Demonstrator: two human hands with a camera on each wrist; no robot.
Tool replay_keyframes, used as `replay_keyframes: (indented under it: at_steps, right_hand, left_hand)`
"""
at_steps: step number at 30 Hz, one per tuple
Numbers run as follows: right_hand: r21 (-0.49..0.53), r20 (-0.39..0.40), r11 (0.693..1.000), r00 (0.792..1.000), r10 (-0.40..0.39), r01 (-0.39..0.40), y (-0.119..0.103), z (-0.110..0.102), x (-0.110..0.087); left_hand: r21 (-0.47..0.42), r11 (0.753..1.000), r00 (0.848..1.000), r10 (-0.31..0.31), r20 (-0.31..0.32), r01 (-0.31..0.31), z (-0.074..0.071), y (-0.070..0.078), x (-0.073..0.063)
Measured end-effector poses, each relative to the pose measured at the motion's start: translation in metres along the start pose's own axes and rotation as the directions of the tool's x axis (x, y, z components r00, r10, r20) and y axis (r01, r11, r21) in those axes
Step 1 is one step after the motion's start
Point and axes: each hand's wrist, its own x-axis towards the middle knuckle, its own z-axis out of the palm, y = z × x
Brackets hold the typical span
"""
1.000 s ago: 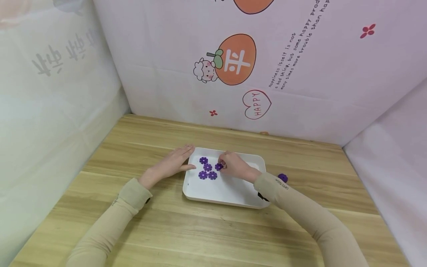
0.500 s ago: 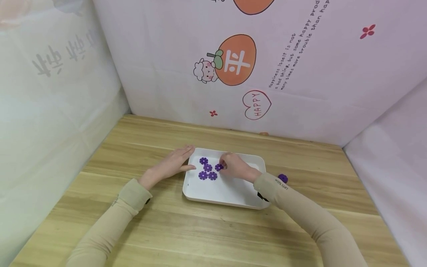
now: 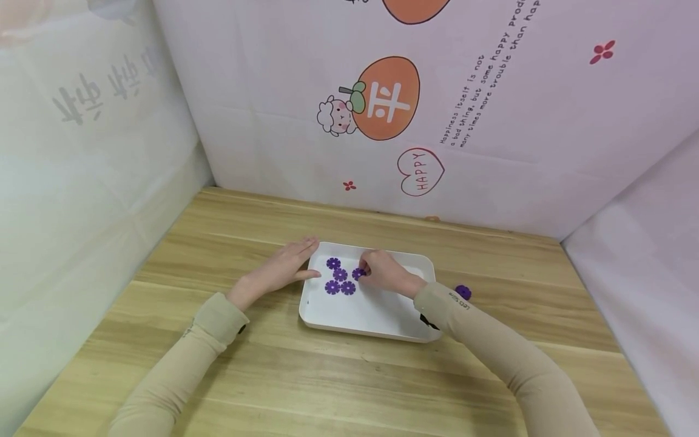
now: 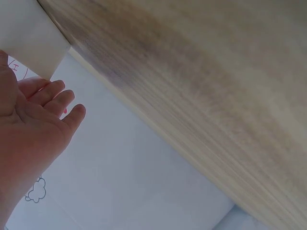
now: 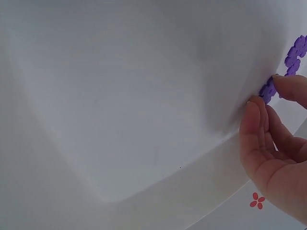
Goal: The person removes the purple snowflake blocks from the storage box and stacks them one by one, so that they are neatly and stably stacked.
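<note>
Four purple notched discs [image 3: 339, 277]: in white rectangular tray [image 3: 377, 312]; head view shows all
Right hand [image 3: 384, 271]: you pinch another disc [image 5: 267, 91]
Left hand [image 3: 283, 265]: outstretched tray-side

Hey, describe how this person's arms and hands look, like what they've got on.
The left hand and right hand are ungloved. Both arms wear long beige sleeves with broad cuffs and small dark lettering nearby. Something black shows at each cuff's edge.

Tray [image 3: 377, 318] lies on table [image 3: 306, 376]; four discs [image 3: 340, 275] in its left half; fifth disc [image 3: 357, 274] right of them, in right hand [image 3: 386, 272]; left hand [image 3: 278, 267] at left rim; further piece [image 3: 463, 292] right of tray.
</note>
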Motion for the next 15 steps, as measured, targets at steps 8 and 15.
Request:
replay_keyframes:
  at_steps: [8, 15]
  right_hand:
    - [0.006, 0.018, 1.0, 1.0, 0.017, -0.018, -0.0001, -0.0026, -0.0007]
    - [0.026, 0.019, 1.0, 1.0, 0.016, -0.017, 0.0023, -0.0051, -0.0022]
  left_hand:
    - [0.006, 1.0, 1.0, 0.004, -0.005, -0.004, -0.0006, 0.0007, -0.0004]
    - [0.06, 0.998, 1.0, 0.021, -0.023, -0.019, 0.0007, 0.001, -0.0002]
